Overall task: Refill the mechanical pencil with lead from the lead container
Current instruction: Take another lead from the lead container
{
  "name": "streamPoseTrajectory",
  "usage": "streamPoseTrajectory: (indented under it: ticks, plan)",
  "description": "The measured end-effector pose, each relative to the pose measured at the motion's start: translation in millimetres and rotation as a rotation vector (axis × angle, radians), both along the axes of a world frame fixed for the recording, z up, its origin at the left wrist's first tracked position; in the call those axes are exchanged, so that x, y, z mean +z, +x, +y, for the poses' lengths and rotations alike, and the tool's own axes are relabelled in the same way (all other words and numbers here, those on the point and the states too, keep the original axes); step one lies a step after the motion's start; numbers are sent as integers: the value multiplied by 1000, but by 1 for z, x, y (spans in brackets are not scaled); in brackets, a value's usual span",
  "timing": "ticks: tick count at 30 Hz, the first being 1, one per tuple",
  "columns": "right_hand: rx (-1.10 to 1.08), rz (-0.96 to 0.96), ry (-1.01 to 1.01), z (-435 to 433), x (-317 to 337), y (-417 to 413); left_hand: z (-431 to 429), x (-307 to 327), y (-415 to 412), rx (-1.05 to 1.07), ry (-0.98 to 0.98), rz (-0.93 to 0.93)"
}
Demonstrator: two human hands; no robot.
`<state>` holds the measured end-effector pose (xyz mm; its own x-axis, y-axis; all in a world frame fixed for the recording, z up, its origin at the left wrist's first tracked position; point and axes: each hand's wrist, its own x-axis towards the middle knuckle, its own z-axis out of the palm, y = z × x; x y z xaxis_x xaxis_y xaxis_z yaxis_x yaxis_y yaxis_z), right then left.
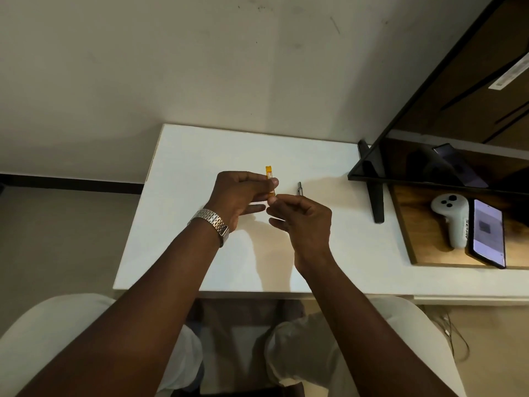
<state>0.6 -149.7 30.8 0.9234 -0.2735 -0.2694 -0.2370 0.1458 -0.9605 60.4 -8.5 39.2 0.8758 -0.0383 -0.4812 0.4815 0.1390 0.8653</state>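
A small orange lead container (269,176) stands roughly upright above the white table (200,156), pinched between the thumb and fingers of my left hand (240,196). My right hand (300,222) is just below it, thumb and forefinger pinched at the container's lower end; whether they hold a lead is too small to tell. A dark grey piece that looks like the mechanical pencil (299,189) lies on the table just right of my hands, partly hidden behind my right hand. A metal watch sits on my left wrist.
A dark monitor (429,124) on a black stand (378,202) fills the right side. Beside it, on a wooden tray (418,247), lie a white controller (455,222) and a lit phone (488,233). My knees are below the table's front edge.
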Motion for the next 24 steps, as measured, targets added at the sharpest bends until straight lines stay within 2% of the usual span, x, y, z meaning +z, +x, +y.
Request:
streamPoseTrajectory:
  ticks: [7,18,24]
  plan:
    - [88,35,-439,7,-15,20,5,-14,9,-26,180,27]
    - [128,179,-587,29,-46,42,9,-37,28,-159,583,-81]
    - [151,217,-600,31,-47,52,7,-38,35,-220,683,-168]
